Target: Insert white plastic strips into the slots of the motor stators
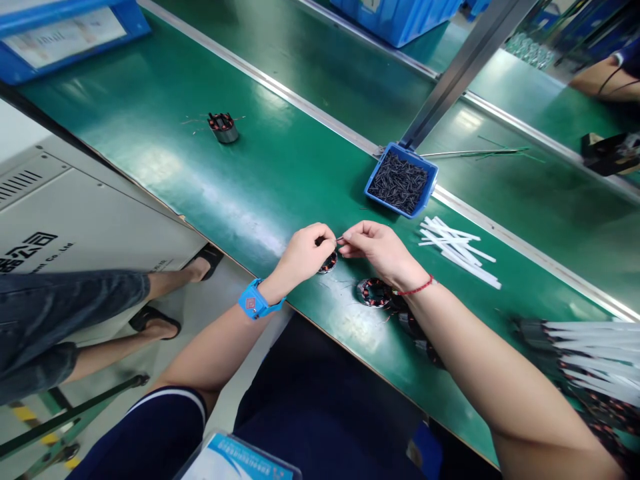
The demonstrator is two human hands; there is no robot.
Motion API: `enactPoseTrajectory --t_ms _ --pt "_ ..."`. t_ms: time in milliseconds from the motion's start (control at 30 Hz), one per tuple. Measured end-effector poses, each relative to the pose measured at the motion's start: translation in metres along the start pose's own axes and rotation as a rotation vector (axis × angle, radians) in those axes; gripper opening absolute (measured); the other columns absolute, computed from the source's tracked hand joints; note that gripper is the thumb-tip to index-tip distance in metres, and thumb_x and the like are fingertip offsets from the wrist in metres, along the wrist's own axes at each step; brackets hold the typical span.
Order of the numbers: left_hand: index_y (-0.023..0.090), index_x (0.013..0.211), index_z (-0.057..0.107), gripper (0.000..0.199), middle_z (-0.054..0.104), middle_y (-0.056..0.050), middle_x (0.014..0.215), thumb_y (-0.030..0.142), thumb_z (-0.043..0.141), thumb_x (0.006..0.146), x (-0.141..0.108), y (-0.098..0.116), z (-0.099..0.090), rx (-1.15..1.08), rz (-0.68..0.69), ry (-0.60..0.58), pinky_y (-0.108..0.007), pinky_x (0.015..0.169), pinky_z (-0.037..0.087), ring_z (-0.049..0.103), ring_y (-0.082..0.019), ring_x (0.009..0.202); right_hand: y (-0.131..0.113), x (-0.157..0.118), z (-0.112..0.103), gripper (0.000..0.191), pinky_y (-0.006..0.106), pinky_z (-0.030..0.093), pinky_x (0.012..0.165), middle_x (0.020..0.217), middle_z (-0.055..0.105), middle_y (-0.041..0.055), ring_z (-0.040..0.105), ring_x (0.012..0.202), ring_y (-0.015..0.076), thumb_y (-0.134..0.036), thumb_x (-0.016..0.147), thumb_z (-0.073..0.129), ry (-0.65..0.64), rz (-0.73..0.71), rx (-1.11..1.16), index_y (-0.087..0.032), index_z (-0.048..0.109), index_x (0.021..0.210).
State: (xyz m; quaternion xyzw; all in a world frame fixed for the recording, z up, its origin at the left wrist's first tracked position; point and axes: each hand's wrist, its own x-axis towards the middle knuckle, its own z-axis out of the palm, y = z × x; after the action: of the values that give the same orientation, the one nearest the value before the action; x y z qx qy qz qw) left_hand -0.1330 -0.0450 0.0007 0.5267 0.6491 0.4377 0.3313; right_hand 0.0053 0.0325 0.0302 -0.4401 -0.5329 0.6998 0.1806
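Note:
Fingers closed, my left hand [307, 252] grips a wound motor stator [327, 263] at the table's near side; the hand covers much of it. My right hand [377, 248] pinches a thin dark tube [341, 238] between thumb and forefinger, with its tip close to my left fingertips. A fine wire between the two hands is too small to make out clearly. Just below my right hand lies another stator [375, 292] with copper windings and loose lead wires. More dark stators [417, 328] sit partly hidden under my right forearm.
A blue bin [425, 208] of short black tubes stands beyond my right hand. White strips [460, 247] lie beside it. One stator [223, 128] stands farther left. Stators with white tubes [595, 347] crowd the right. A metal post [465, 67] rises behind the bin. Another person's legs [110, 293] are at left.

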Motion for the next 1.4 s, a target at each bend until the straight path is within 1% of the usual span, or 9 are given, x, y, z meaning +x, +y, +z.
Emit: enactPoseTrajectory --t_ms 200,467,633,733,867,1000,1100,1300,1400 --pt "0.018 0.067 0.055 0.012 0.058 0.001 0.07 0.015 0.047 0.076 0.001 -0.001 0.002 0.011 0.005 0.025 -0.026 0.064 0.042 0.053 -0.013 0.068 0.005 -0.002 -0.003 0.006 0.025 0.047 0.063 0.07 0.063 -0.0006 0.062 0.067 0.0135 -0.023 0.077 0.061 0.003 -0.228 -0.376 -0.018 0.06 0.077" --pt "0.018 0.064 0.053 0.015 0.056 0.0 0.07 0.013 0.048 0.078 0.002 0.006 0.003 0.209 0.13 0.017 -0.027 0.069 0.042 0.052 -0.015 0.075 0.006 -0.007 0.01 0.014 0.031 0.042 0.068 0.084 0.063 0.0079 0.057 0.079 0.0198 -0.018 0.084 0.045 0.214 -0.6 -1.105 -0.017 0.058 0.079" --pt "0.018 0.073 0.057 0.014 0.061 -0.001 0.08 0.017 0.048 0.083 -0.004 0.009 0.001 0.276 0.137 -0.017 -0.03 0.076 0.042 0.055 -0.017 0.082 -0.003 -0.003 -0.007 0.02 0.023 0.046 0.055 0.083 0.064 0.0028 0.057 0.063 0.0117 -0.02 0.082 0.052 -0.06 -0.153 -0.496 -0.016 0.058 0.101" --pt "0.018 0.078 0.058 0.014 0.061 -0.001 0.082 0.019 0.047 0.086 -0.008 0.008 0.002 0.315 0.149 0.016 -0.031 0.079 0.041 0.055 -0.017 0.084 -0.007 0.001 -0.015 0.014 0.018 0.044 0.046 0.079 0.064 0.0023 0.054 0.055 0.0076 -0.023 0.084 0.052 -0.18 0.09 -0.211 -0.015 0.063 0.086" --pt "0.017 0.091 0.053 0.01 0.06 -0.004 0.089 0.026 0.049 0.088 -0.018 0.007 0.003 0.358 0.156 0.124 -0.033 0.08 0.042 0.055 -0.018 0.086 -0.006 0.006 -0.014 0.014 0.014 0.042 0.045 0.068 0.061 -0.0001 0.051 0.051 0.0048 -0.023 0.081 0.06 -0.208 0.178 -0.042 -0.015 0.062 0.069" --pt "0.014 0.113 0.046 0.048 0.055 -0.012 0.11 0.046 0.059 0.08 -0.042 0.008 0.004 0.553 0.135 0.194 -0.041 0.088 0.04 0.05 -0.028 0.103 -0.002 0.007 -0.009 0.007 0.016 0.045 0.052 0.064 0.06 -0.001 0.053 0.053 0.0055 -0.018 0.078 0.062 -0.206 0.195 0.016 -0.014 0.061 0.072" --pt "0.014 0.117 0.046 0.059 0.055 -0.014 0.112 0.051 0.065 0.074 -0.055 0.006 0.007 0.674 0.086 0.149 -0.044 0.085 0.041 0.049 -0.032 0.102 0.001 0.007 -0.004 0.007 0.021 0.046 0.056 0.062 0.057 -0.0022 0.052 0.053 0.0079 -0.018 0.079 0.059 -0.149 0.055 -0.174 -0.015 0.057 0.072" --pt "0.017 0.108 0.053 0.04 0.061 -0.008 0.103 0.036 0.066 0.076 -0.046 -0.001 0.001 0.445 0.122 0.06 -0.04 0.084 0.044 0.054 -0.025 0.096 0.005 -0.006 -0.003 0.016 0.03 0.042 0.072 0.083 0.063 0.0071 0.055 0.079 0.0176 -0.018 0.088 0.048 -0.012 -0.692 -1.165 -0.015 0.062 0.081" --pt "0.018 0.111 0.054 0.04 0.062 -0.006 0.105 0.032 0.067 0.076 -0.043 0.001 -0.01 0.194 0.078 -0.021 -0.035 0.084 0.047 0.057 -0.021 0.096 0.005 -0.019 -0.008 0.023 0.029 0.044 0.076 0.093 0.065 0.0093 0.058 0.085 0.0178 -0.02 0.093 0.042 -0.1 -0.811 -1.162 -0.015 0.064 0.096"
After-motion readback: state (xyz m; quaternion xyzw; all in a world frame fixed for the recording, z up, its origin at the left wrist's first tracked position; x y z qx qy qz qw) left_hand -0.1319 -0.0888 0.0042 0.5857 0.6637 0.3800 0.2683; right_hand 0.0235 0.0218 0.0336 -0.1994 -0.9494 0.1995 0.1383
